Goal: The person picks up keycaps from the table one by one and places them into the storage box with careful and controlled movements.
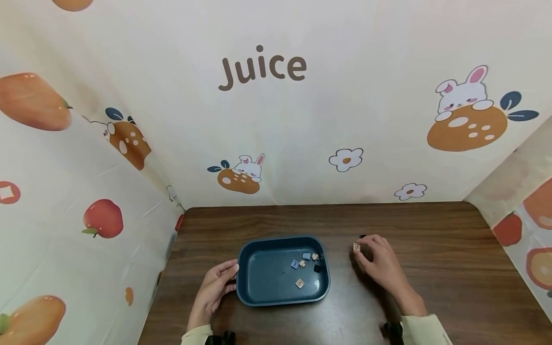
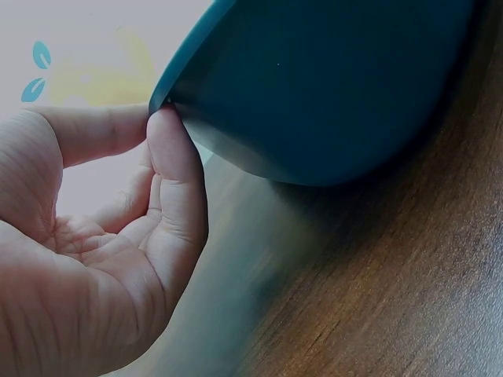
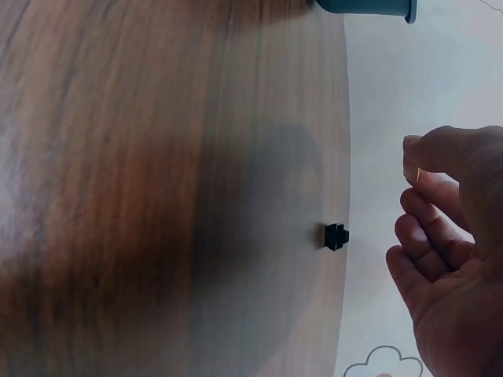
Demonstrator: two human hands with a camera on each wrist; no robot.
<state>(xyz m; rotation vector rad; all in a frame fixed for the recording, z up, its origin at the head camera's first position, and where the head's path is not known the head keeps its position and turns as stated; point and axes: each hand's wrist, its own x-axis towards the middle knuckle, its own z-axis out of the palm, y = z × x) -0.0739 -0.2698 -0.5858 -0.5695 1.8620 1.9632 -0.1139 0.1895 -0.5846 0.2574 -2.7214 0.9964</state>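
My left hand (image 1: pixel 215 287) pinches the left rim of a dark blue tray (image 1: pixel 267 303) between thumb and fingers; the left wrist view shows that grip close up. Inside the tray, toward its right side, lie several small building blocks: a light blue block (image 1: pixel 306 256), a beige block (image 1: pixel 299 283) and a black block (image 1: pixel 317 269) among them. To the right of the tray, my right hand (image 1: pixel 381 263) pinches a small beige building block (image 1: pixel 356 247) between thumb and fingertips, above the table. In the right wrist view, the fingers mostly hide that block.
A loose black block (image 3: pixel 335 236) stands on the brown wood-grain table (image 1: pixel 453 278), just beyond the right hand's fingers. Printed cloth (image 1: pixel 345 96) with fruit and rabbits rises behind the table's far edge and along both sides.
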